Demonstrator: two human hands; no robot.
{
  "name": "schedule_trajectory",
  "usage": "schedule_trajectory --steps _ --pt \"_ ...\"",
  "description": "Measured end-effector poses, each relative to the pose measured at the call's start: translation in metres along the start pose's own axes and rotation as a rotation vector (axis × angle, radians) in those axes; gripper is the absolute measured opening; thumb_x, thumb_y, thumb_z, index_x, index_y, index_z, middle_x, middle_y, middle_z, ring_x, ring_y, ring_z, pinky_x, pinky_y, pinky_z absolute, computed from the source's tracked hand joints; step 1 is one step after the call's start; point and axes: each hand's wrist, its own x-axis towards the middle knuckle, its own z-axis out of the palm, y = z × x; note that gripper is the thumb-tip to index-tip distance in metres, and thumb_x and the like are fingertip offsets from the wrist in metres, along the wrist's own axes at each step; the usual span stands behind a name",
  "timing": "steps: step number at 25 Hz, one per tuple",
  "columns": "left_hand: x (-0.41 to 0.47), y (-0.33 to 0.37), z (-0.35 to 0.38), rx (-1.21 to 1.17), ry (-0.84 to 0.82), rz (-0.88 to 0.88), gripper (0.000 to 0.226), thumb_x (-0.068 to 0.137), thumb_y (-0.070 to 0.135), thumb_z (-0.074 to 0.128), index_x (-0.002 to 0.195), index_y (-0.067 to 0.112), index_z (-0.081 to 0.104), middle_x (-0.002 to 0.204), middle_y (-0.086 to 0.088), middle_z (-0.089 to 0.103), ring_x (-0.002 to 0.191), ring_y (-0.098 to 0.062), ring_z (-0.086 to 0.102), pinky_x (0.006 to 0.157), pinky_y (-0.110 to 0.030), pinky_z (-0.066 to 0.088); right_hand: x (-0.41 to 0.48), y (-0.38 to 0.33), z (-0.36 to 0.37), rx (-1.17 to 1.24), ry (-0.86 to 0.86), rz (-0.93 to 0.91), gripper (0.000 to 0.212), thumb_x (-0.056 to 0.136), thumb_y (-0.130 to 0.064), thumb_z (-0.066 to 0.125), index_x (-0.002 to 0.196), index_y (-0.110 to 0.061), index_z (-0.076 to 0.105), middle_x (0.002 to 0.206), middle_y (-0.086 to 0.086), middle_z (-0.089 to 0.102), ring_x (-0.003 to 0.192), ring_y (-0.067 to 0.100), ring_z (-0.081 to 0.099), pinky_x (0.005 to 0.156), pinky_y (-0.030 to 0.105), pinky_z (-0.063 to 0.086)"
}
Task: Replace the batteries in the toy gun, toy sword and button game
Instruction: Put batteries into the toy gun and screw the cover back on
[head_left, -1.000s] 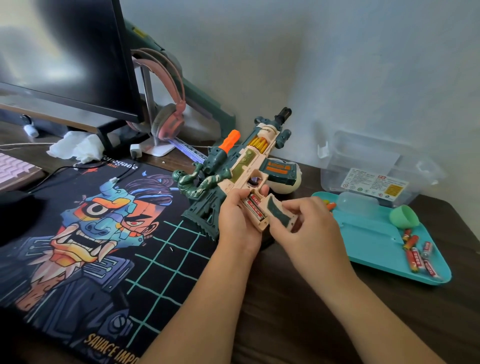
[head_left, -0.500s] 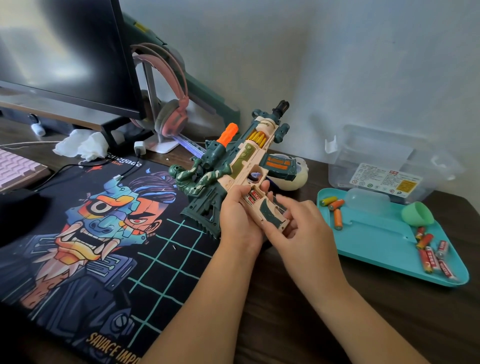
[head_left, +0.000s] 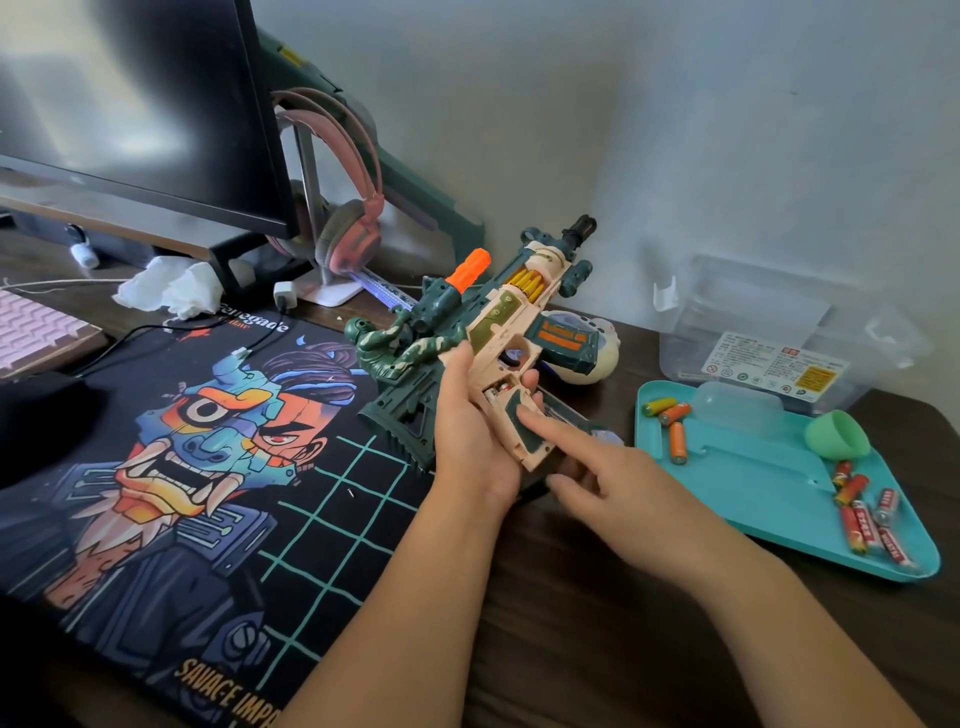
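Now | left hand (head_left: 467, 434) grips toy gun (head_left: 498, 322) | right hand (head_left: 618, 483) mostly open, index fingertip pressing battery cover (head_left: 522, 446)

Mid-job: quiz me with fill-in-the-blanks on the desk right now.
The left hand grips the toy gun; the right hand presses its battery cover with the ____ finger.
On the teal tray, the far-left corner holds ____ batteries.
The headphones beside the monitor are ____.
Missing: index; three; pink.
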Motion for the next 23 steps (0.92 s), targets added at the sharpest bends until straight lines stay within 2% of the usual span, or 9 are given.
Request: schedule_trajectory --steps 2,4,6,10,12,16,20,22,23 --pt "-0.003 0.0 0.002 0.047 -0.028 0.003 0.053 0.097 0.056 0.047 0.111 0.011 0.07 0.089 -0.008 0.07 0.069 -0.016 0.06 0.064 -0.027 0.051 0.003 0.001 -0.004 -0.004 0.034 -0.025 0.057 0.096 -0.034 0.049 0.132 -0.069 0.02 0.081 -0.009 0.057 0.072 0.005 0.056 0.07 0.021 0.049" --pt "-0.008 0.0 0.006 0.079 -0.03 -0.011 0.055 0.096 0.06 0.045 0.102 0.013 0.073 0.086 -0.007 0.073 0.066 -0.016 0.06 0.059 -0.026 0.052 0.005 0.0 -0.006 0.033 0.09 -0.07 0.053 0.096 -0.037 0.05 0.124 -0.074 0.023 0.076 -0.006 0.058 0.071 0.007 0.058 0.073 0.029 0.052" --pt "-0.01 0.001 0.009 0.09 -0.002 -0.02 0.055 0.095 0.062 0.045 0.097 0.015 0.074 0.083 -0.007 0.074 0.064 -0.015 0.06 0.056 -0.025 0.052 0.006 0.001 -0.006 0.072 0.104 -0.093 0.052 0.095 -0.038 0.05 0.116 -0.079 0.024 0.073 -0.005 0.058 0.07 0.009 0.06 0.072 0.032 0.054" --pt "-0.012 -0.001 0.013 0.119 0.103 -0.041 0.052 0.093 0.062 0.048 0.097 0.016 0.071 0.078 -0.006 0.076 0.06 -0.014 0.064 0.049 -0.024 0.055 0.006 0.001 -0.004 0.167 0.098 -0.097 0.051 0.095 -0.04 0.049 0.114 -0.081 0.025 0.066 -0.003 0.058 0.066 0.011 0.061 0.065 0.027 0.055" --pt "-0.013 -0.002 0.014 0.17 0.146 -0.045 0.051 0.093 0.063 0.049 0.094 0.017 0.07 0.074 -0.005 0.076 0.057 -0.013 0.066 0.049 -0.025 0.054 0.006 0.001 -0.004 0.196 0.094 -0.094 0.051 0.095 -0.04 0.049 0.115 -0.08 0.026 0.064 -0.001 0.058 0.064 0.013 0.062 0.062 0.025 0.055" --pt "-0.014 -0.003 0.016 0.218 0.158 -0.033 0.051 0.092 0.064 0.047 0.091 0.018 0.069 0.067 -0.003 0.075 0.053 -0.012 0.068 0.052 -0.027 0.055 0.006 0.001 -0.005 0.201 0.096 -0.078 0.051 0.096 -0.039 0.048 0.115 -0.081 0.025 0.063 0.0 0.059 0.061 0.011 0.064 0.059 0.02 0.054" --pt "-0.012 -0.003 0.013 0.182 0.154 -0.044 0.049 0.092 0.062 0.05 0.096 0.018 0.069 0.074 -0.005 0.076 0.059 -0.013 0.069 0.055 -0.029 0.057 0.006 0.001 -0.005 0.185 0.055 -0.071 0.049 0.096 -0.041 0.046 0.121 -0.077 0.024 0.065 -0.001 0.06 0.063 0.01 0.065 0.058 0.019 0.052" --pt "-0.012 -0.002 0.014 0.175 0.142 -0.066 0.046 0.091 0.059 0.055 0.097 0.016 0.07 0.075 -0.005 0.076 0.059 -0.013 0.069 0.056 -0.03 0.056 0.005 0.001 -0.003 0.221 0.068 -0.085 0.047 0.094 -0.04 0.05 0.125 -0.07 0.031 0.071 -0.003 0.061 0.064 0.009 0.065 0.058 0.017 0.051" --pt "-0.012 -0.002 0.014 0.188 0.12 -0.07 0.04 0.091 0.052 0.06 0.098 0.014 0.071 0.074 -0.005 0.075 0.059 -0.013 0.069 0.058 -0.03 0.056 0.004 0.001 -0.002 0.255 0.132 -0.098 0.043 0.093 -0.038 0.053 0.125 -0.064 0.04 0.073 -0.003 0.062 0.064 0.009 0.064 0.057 0.017 0.051"
